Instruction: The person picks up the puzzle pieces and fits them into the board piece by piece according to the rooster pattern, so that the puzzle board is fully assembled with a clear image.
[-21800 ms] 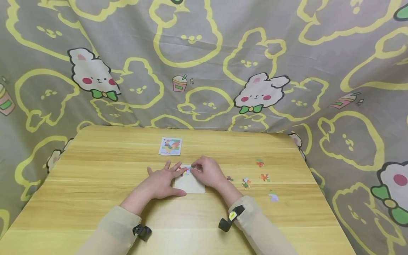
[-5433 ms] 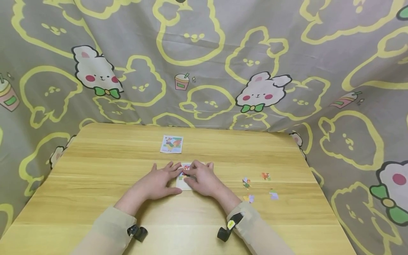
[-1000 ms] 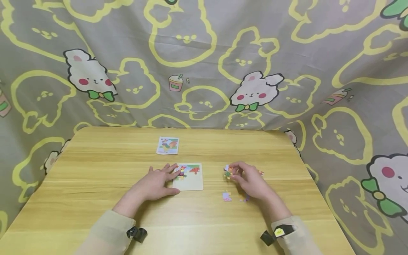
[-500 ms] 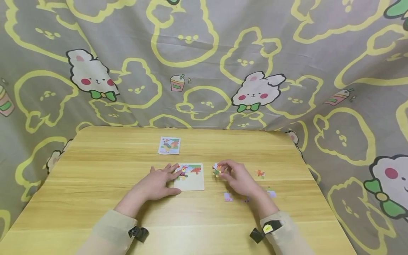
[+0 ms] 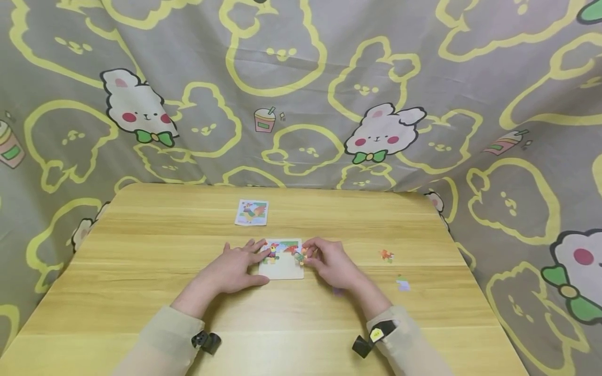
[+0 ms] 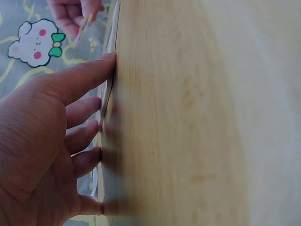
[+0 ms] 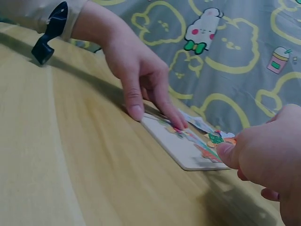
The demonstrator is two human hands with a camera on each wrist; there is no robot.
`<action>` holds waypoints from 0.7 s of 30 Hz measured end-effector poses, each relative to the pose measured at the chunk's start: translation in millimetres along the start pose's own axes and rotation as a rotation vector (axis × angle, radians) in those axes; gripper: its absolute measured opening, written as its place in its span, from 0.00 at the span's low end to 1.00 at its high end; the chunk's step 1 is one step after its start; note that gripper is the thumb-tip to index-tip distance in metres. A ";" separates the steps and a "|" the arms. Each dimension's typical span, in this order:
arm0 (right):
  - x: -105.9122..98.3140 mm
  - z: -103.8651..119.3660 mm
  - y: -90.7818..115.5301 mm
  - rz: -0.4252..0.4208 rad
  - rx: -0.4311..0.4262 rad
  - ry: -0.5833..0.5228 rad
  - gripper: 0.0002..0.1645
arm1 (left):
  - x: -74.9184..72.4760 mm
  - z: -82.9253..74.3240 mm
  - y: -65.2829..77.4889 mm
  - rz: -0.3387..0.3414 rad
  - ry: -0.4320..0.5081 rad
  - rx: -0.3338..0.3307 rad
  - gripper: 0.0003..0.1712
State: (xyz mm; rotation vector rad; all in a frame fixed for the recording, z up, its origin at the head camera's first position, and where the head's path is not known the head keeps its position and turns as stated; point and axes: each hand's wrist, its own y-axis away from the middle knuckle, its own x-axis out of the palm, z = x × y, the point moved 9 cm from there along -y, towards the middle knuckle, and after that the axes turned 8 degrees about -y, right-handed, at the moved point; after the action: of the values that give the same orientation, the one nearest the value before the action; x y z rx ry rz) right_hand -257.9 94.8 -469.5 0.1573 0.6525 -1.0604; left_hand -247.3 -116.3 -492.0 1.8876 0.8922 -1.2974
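"What was the left hand point(image 5: 235, 270) doing?"

"Its fingers were spread, and some touched the left side of the puzzle board point(image 5: 286, 270)."

"And the right hand point(image 5: 336, 265)?"

"Its thumb and fingers pinched a puzzle piece point(image 7: 215, 139) over the board's right side."

"Anything else on the table point(image 5: 164, 224)?"

"A picture card point(image 5: 252, 212) lay beyond the board. An orange piece point(image 5: 386, 255) and a purple piece point(image 5: 402, 285) lay off to the right."

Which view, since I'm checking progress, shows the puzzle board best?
The head view: it looks down on the puzzle board, showing placed pieces and bare surface, though the left hand partly covers it. The right wrist view shows it at a slant; the left wrist view, little beyond a thin edge.
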 end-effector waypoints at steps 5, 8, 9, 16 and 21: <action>11.1 -0.3 -6.1 0.012 0.038 0.061 0.18 | 0.3 1.7 -0.3 0.001 0.001 -0.008 0.46; 16.4 -0.2 -9.4 0.025 0.057 0.060 0.18 | -0.1 1.9 -0.3 -0.001 -0.001 -0.011 0.46; 18.0 0.2 -10.4 0.030 0.059 0.057 0.18 | -0.3 1.8 -0.3 -0.003 -0.002 -0.011 0.46; 28.8 3.9 -18.3 0.050 0.020 0.076 0.18 | -1.5 1.2 0.4 -0.010 0.008 -0.012 0.45; 36.0 4.6 -20.9 0.063 -0.003 0.098 0.17 | -1.1 0.9 0.5 -0.008 0.012 -0.010 0.45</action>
State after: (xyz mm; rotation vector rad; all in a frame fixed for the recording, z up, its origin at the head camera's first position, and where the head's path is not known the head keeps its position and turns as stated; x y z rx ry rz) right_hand -262.1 55.2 -482.3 0.2272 0.7325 -0.9959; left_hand -247.6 -117.5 -491.1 1.8873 0.9118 -1.2855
